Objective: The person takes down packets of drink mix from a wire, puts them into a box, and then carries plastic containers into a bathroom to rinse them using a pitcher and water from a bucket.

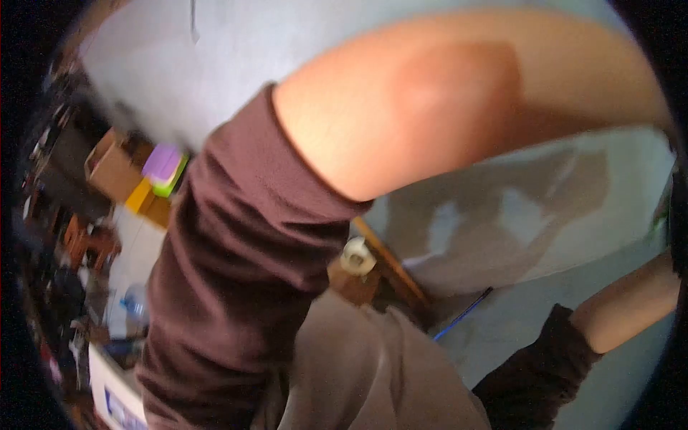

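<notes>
Maroon fabric, pushed up in folds, forms the near sleeve [229, 265], from which a bare forearm [444, 107] sweeps across the upper part of the view to the right edge. Lower down, a second dark sleeve [534, 376] leads to another forearm [627, 304], which also runs off to the right. Both the left hand and the right hand lie outside the view, so whether either is open, closed or gripping something cannot be told. Nearest to where the forearms leave the view is a dark object [675, 215] at the right edge, too cut off to name, with a pale wall [631, 179] beside it bearing a broad shadow [473, 236]. Below the wall lies a slim blue stick [464, 314] with a dark end. Brownish-grey cloth [373, 365] covers the person's body at the bottom centre, and just above it sits a cream roll [357, 256] with a hole in its middle. Well apart, at the left, a purple-topped container [164, 163] stands beside an open cardboard box [113, 172], near a reddish-brown stool [89, 242], with a blue-tinted bottle [134, 301] on the white floor [134, 247].
</notes>
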A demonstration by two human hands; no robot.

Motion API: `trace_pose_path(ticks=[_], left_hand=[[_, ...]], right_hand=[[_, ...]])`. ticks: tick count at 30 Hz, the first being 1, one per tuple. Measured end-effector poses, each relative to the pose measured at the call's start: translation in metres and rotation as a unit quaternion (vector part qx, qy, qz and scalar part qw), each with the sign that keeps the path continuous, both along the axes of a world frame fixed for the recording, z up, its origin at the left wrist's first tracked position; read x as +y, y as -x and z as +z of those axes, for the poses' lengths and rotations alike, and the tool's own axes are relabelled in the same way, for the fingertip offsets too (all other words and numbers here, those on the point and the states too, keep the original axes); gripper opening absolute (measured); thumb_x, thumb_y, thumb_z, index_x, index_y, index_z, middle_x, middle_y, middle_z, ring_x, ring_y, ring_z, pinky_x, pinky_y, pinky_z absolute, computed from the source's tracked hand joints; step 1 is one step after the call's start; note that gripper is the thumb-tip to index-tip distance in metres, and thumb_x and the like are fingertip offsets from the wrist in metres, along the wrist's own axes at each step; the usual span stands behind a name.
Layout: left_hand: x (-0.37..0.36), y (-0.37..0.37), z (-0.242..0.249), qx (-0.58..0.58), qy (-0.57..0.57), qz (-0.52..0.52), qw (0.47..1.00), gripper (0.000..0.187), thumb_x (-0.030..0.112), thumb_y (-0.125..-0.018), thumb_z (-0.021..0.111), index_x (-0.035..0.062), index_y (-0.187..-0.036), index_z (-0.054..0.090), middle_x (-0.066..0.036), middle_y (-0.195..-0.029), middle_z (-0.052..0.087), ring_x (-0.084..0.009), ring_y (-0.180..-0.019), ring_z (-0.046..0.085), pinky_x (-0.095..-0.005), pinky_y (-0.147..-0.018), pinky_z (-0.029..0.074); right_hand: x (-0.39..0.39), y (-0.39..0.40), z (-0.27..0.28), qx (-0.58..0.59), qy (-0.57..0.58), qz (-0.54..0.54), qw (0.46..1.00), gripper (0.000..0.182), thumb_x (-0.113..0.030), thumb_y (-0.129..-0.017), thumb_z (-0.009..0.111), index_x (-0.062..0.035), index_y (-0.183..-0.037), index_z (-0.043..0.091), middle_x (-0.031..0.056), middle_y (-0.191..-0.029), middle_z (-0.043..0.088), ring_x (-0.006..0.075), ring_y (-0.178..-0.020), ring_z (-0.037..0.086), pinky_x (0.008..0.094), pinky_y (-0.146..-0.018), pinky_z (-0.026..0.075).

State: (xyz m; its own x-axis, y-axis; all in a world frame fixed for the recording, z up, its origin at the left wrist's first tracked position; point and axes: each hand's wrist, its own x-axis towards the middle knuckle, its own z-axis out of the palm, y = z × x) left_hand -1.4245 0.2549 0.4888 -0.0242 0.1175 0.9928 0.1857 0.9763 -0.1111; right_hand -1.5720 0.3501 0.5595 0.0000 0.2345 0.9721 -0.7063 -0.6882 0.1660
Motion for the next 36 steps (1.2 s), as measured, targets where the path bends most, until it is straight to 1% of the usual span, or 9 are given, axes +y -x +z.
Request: trace_pose_path(ticks=[6,8,11,14,16,21,24,28,36], left_hand=[[0.015,-0.058,-0.206,-0.150,-0.332,-0.220,0.905,0.090,0.023,-0.062,0.070,-0.0009,-0.127,0.014,-0.018,-0.119,0.040,-0.0278,-0.107,0.044,-0.0341,-0.091,0.034],[0.035,-0.091,-0.280,-0.149,-0.421,-0.099,0.889,0.072,0.015,-0.070,0.062,0.0021,-0.127,0.021,-0.015,-0.125,0.033,-0.0226,-0.113,0.037,-0.0330,-0.092,0.032],[0.076,-0.133,-0.369,-0.016,-0.682,-0.107,0.724,0.038,0.018,-0.088,0.040,0.0000,-0.121,0.032,-0.008,-0.111,0.046,-0.0138,-0.103,0.042,-0.0292,-0.088,0.034],[0.113,-0.179,-0.443,-0.060,-0.768,0.092,0.631,0.032,0.019,-0.089,0.035,-0.0012,-0.113,0.040,-0.010,-0.102,0.053,-0.0138,-0.091,0.051,-0.0283,-0.081,0.040],[0.139,-0.203,-0.458,-0.017,-0.821,0.112,0.560,0.028,0.018,-0.089,0.037,-0.0018,-0.108,0.045,-0.010,-0.096,0.056,-0.0137,-0.085,0.055,-0.0273,-0.075,0.044],[0.166,-0.249,-0.501,0.048,-0.835,0.181,0.518,0.029,0.018,-0.089,0.038,-0.0046,-0.105,0.045,-0.010,-0.092,0.057,-0.0143,-0.082,0.053,-0.0282,-0.074,0.042],[0.158,-0.261,-0.515,0.078,-0.835,0.204,0.504,0.028,0.018,-0.088,0.039,-0.0044,-0.102,0.047,-0.009,-0.090,0.057,-0.0126,-0.081,0.051,-0.0272,-0.074,0.041],[0.135,-0.267,-0.519,0.063,-0.851,0.200,0.481,0.026,0.018,-0.088,0.038,-0.0048,-0.099,0.047,-0.008,-0.083,0.056,-0.0096,-0.076,0.049,-0.0257,-0.069,0.041],[0.111,-0.298,-0.503,0.114,-0.826,0.111,0.540,0.031,0.020,-0.089,0.038,-0.0051,-0.104,0.045,-0.009,-0.092,0.056,-0.0122,-0.084,0.051,-0.0265,-0.075,0.041]], right_hand=[[-0.035,-0.079,-0.240,-0.018,-0.303,0.225,0.926,0.053,-0.011,-0.066,0.058,-0.0029,-0.113,0.035,0.0124,-0.108,0.041,0.0224,-0.100,0.045,0.0347,-0.080,0.042],[-0.044,-0.108,-0.300,-0.048,-0.413,0.307,0.856,0.052,-0.008,-0.065,0.064,-0.0045,-0.109,0.036,0.0106,-0.103,0.041,0.0202,-0.099,0.045,0.0315,-0.082,0.042],[-0.063,-0.153,-0.381,-0.093,-0.605,0.426,0.666,0.042,-0.003,-0.066,0.065,-0.0023,-0.098,0.038,0.0080,-0.096,0.042,0.0147,-0.085,0.048,0.0282,-0.073,0.043],[-0.092,-0.177,-0.458,-0.054,-0.757,0.382,0.527,0.027,-0.010,-0.073,0.061,-0.0013,-0.093,0.044,0.0074,-0.090,0.049,0.0126,-0.080,0.050,0.0258,-0.070,0.043],[-0.127,-0.195,-0.556,-0.064,-0.799,0.324,0.503,0.026,-0.013,-0.073,0.061,-0.0024,-0.093,0.048,0.0093,-0.089,0.053,0.0157,-0.078,0.053,0.0259,-0.068,0.043],[-0.182,-0.243,-0.703,0.119,-0.782,0.107,0.603,0.031,-0.008,-0.065,0.065,-0.0025,-0.092,0.050,0.0113,-0.087,0.054,0.0263,-0.085,0.051,0.0331,-0.076,0.041],[-0.198,-0.264,-0.750,0.061,-0.777,0.060,0.624,0.035,-0.008,-0.062,0.066,-0.0049,-0.093,0.051,0.0127,-0.088,0.053,0.0293,-0.089,0.049,0.0370,-0.079,0.039],[-0.208,-0.263,-0.797,0.166,-0.738,0.059,0.651,0.024,-0.009,-0.064,0.064,-0.0047,-0.085,0.052,0.0143,-0.080,0.053,0.0320,-0.075,0.052,0.0392,-0.066,0.042],[-0.180,-0.258,-0.665,0.041,-0.664,0.080,0.742,0.007,-0.003,-0.077,0.051,-0.0018,-0.083,0.050,0.0137,-0.079,0.053,0.0316,-0.071,0.053,0.0369,-0.063,0.043]])
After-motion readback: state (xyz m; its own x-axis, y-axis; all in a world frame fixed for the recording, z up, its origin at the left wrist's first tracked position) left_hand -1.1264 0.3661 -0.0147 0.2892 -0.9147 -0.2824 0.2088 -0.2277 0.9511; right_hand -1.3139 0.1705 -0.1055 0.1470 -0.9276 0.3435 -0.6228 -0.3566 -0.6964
